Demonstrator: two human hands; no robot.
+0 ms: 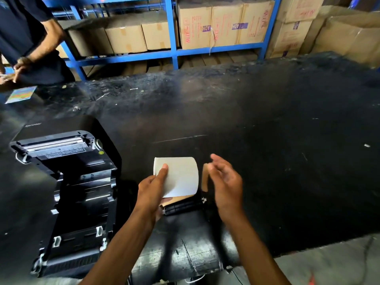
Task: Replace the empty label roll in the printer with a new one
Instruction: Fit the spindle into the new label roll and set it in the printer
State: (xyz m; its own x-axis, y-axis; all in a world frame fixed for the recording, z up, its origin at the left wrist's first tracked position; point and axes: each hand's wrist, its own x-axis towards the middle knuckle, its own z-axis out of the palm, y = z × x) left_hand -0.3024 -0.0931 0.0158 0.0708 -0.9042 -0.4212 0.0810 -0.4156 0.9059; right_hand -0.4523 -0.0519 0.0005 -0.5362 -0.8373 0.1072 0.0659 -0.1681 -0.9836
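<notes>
A white label roll (181,175) is held just above the black table, near the front middle. My left hand (153,191) grips its left end, thumb lying on top. My right hand (224,182) hovers at the roll's right end, fingers spread and holding nothing. A brown cardboard piece (205,176) shows between the roll and that hand. A black spindle (185,205) lies under the roll. The black label printer (70,194) stands at the left with its lid swung up and its roll bay exposed.
The black table (267,130) stretches far to the right and back. Another person (26,42) stands at the far left corner beside a coloured card (21,94). Blue shelving (172,31) with cardboard boxes (224,23) lines the back. The table's front edge runs near my forearms.
</notes>
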